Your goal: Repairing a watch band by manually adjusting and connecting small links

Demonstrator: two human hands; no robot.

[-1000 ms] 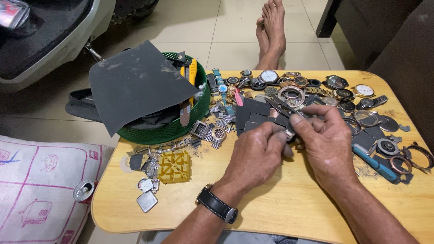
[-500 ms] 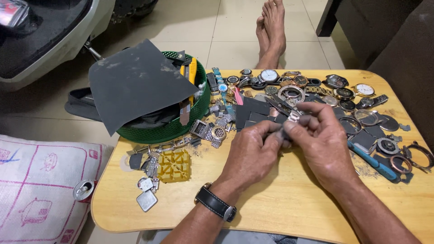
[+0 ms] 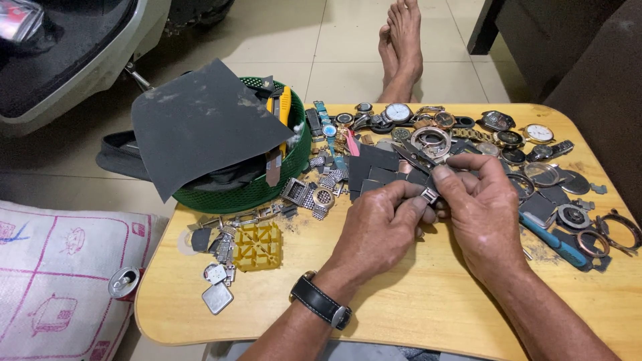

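Observation:
Both my hands meet over the middle of a low wooden table (image 3: 414, 314). My left hand (image 3: 381, 224), with a black wristwatch (image 3: 321, 306) on its wrist, pinches a small metal watch part (image 3: 430, 195) between thumb and fingers. My right hand (image 3: 485, 214) grips the same small part from the right, and a dark thin tool or strip (image 3: 413, 157) sticks out up and left from its fingers. Just behind the hands lie dark grey sandpaper pieces (image 3: 374, 167) and a round metal watch case (image 3: 431, 142).
A green basket (image 3: 267, 187) with a big dark sandpaper sheet (image 3: 200, 124) sits at the table's left. Several watches (image 3: 495, 130) and cases line the far and right edge. A yellow plastic block (image 3: 257, 246), a blue tool (image 3: 555, 244), bare feet (image 3: 401, 40), a scooter (image 3: 73, 53), a patterned cushion (image 3: 53, 281).
My hands stay together on the small part; the fingers have shifted slightly around it, and the right hand's fingertips have moved a little to the left.

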